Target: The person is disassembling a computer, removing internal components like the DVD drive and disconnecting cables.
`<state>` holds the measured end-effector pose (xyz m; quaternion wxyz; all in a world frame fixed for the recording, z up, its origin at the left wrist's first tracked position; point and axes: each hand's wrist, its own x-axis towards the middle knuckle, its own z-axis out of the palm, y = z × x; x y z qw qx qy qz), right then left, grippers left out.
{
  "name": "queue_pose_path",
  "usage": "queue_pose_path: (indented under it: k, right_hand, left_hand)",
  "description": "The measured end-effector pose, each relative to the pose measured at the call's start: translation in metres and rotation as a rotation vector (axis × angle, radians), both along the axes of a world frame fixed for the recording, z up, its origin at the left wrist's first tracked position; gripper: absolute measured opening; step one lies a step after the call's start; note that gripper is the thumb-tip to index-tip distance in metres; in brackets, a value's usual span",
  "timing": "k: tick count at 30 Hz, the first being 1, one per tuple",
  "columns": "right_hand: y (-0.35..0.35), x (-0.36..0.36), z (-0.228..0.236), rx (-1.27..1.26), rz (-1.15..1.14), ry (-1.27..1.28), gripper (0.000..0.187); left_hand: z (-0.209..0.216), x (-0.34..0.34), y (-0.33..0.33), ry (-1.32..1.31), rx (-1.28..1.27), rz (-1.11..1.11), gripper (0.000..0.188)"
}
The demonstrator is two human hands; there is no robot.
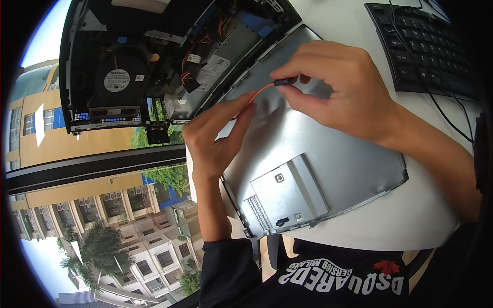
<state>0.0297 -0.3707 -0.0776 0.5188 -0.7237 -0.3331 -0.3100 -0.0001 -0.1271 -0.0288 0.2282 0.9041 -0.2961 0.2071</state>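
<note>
An orange cable (263,91) with a black plug (284,81) at one end is stretched between my hands. My right hand (336,84) pinches the black plug between thumb and fingers. Closed on the cable's other part is my left hand (218,133), whose fingertips cover that portion. Both hands hover over a silver metal panel (349,159) lying on the table. Behind them, to the upper left, stands an opened black computer case (92,56) with a round fan (119,79), loose wires and a black connector (191,84) inside.
On the panel's near part rests a silver metal bracket (287,190). A black keyboard (426,51) with a trailing black cable (447,118) sits at the right on the white table (421,215). Left of the table is a window with a dark frame (102,167).
</note>
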Motion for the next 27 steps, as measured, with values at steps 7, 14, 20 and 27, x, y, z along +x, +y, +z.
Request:
queue_pose_path:
  k: [7,14,20,27]
  right_hand:
    - [0.001,-0.003,0.000,-0.100,-0.021,0.111,0.009]
    - [0.000,0.002,-0.001,-0.029,-0.024,0.139,0.011]
    - [0.007,0.006,0.001,0.033,-0.032,0.241,0.015]
    - [0.013,0.010,0.003,0.048,-0.013,0.273,0.015]
  left_hand:
    - [-0.004,0.001,0.006,0.056,-0.030,0.007,0.034]
    - [0.001,-0.004,0.007,0.167,-0.031,0.121,0.033]
    - [-0.004,0.003,0.015,0.069,-0.024,0.006,0.032]
    - [0.001,0.003,0.022,0.100,-0.050,0.072,0.033]
